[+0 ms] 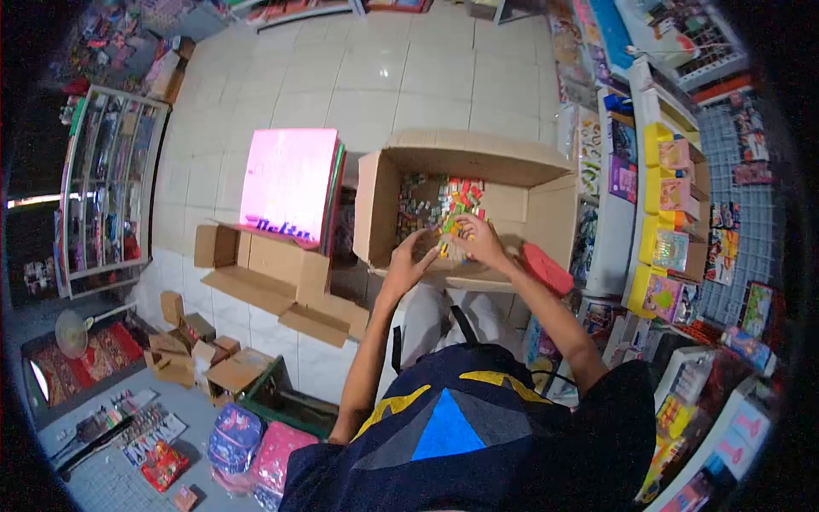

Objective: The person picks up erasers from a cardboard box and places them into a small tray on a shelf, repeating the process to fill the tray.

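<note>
Pale-tiled shop floor point(367, 94): open brown cardboard carton point(478, 160) w/ small multicoloured blocky pcs. point(461, 193) inside. Bare L hand point(407, 263), bare R hand point(483, 245) curled at pcs., exact grip unclear. Step: prob. gathering; next needs fingertip pinch.

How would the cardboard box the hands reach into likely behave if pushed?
The cardboard box would probably slide rather than tip, since its base looks broad. Its thin-looking walls may bend under pressure. The small colourful pieces lie jumbled inside, so they would likely shift about.
</note>
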Demonstrator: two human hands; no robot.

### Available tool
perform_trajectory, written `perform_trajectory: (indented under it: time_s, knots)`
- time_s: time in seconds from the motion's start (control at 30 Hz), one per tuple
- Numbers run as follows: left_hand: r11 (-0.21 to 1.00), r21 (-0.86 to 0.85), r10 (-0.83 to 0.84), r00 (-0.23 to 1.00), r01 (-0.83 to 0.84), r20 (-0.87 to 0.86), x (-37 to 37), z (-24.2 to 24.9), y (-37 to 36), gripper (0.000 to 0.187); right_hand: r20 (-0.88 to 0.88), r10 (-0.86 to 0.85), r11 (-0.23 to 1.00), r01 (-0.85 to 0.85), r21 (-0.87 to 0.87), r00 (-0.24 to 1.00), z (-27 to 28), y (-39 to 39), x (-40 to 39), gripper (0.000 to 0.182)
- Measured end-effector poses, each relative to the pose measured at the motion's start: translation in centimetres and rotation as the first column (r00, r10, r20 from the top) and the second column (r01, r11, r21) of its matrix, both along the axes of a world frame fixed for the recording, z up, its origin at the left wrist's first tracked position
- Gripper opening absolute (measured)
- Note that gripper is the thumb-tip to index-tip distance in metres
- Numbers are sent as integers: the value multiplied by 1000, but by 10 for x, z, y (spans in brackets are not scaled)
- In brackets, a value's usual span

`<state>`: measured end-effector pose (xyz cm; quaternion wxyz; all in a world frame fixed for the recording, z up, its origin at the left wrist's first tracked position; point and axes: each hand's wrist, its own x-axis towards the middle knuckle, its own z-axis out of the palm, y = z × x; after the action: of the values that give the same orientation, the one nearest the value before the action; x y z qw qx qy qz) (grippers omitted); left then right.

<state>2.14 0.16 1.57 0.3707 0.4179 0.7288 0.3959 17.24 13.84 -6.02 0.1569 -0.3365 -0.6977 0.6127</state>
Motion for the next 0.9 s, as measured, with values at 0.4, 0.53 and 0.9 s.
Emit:
perform_trajectory:
  time_s: [0.4,0.53,0.9]
  knots:
    - [976,152,46,830,-156,556,13,82,34,26,-167,-54,881,126,457,984,159,-18,12,36]
    - [970,201,-20,780,-137,625,23,97,34,27,-212,-97,841,194,504,972,163,-24,26,35]
    - [978,186,-198,703,95,683,77,75,45,22,-152,-534,740,546,393,832,173,-87,78,39]
